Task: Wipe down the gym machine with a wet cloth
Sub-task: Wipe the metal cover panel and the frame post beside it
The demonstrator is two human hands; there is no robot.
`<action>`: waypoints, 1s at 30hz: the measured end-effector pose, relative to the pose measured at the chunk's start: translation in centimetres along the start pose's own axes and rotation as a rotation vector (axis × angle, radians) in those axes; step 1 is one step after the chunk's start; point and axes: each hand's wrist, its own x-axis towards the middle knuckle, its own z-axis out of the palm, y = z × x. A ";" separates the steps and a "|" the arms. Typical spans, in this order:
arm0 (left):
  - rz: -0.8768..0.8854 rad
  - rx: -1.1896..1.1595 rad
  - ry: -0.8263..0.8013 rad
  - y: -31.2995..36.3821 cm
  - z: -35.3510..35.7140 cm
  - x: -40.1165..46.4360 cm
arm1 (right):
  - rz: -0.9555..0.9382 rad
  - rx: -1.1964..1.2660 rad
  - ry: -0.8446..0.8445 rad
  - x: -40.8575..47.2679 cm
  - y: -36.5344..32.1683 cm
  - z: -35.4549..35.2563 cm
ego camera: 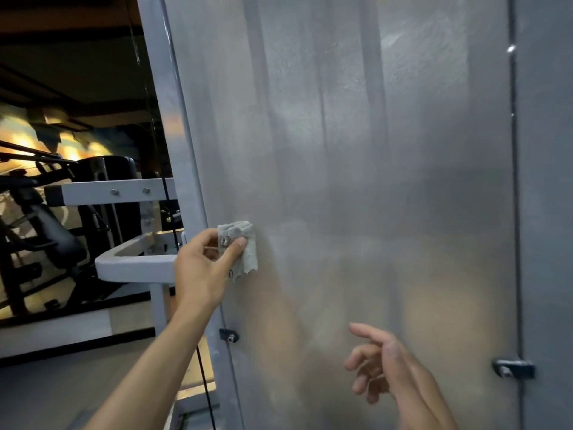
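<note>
Right hand [384, 364] slack; cloth [240, 248] seemingly hanging lengthwise.

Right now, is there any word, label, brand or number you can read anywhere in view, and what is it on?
None: no readable text anywhere in this view.
Frosted panel: bare, only smears and reflections.
Cloth gripped in the left hand: no tag or print shows.
White frame: bolts only, no sticker.
Black clips on the panel edge: unmarked.
Dark machines behind: too dim and blurred to tell.

place: gym | evidence: weight machines [55, 231], white steel frame [124, 191]
</note>
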 end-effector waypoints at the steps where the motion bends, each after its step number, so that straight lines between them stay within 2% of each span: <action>1: -0.022 0.001 0.033 -0.1 0.0 0.0 | 0.015 0.005 0.005 -0.3 0.2 -0.4; 4: -0.056 -0.011 0.103 -0.2 0.0 0.1 | 0.011 -0.030 0.044 -0.9 0.2 -0.7; 12: -0.013 0.051 0.209 0.0 0.6 -0.5 | -0.172 -0.214 0.129 -1.1 -0.1 -1.4; 16: 0.027 0.089 0.160 0.8 1.3 -1.4 | -0.321 -0.425 0.199 -1.4 -0.6 -1.6; 19: 0.087 0.102 0.135 1.1 1.5 -2.2 | -0.489 -0.704 0.228 -1.1 -0.3 -1.8; 22: 0.131 0.155 0.164 1.0 2.0 -2.3 | -0.618 -0.848 0.236 -0.6 0.7 -2.2; 25: 0.151 0.153 0.199 2.0 3.3 -2.8 | -0.655 -0.904 0.259 -0.1 1.4 -2.9; 30: 0.236 0.130 0.117 3.1 4.7 -3.3 | -0.657 -0.980 0.312 0.4 1.6 -3.8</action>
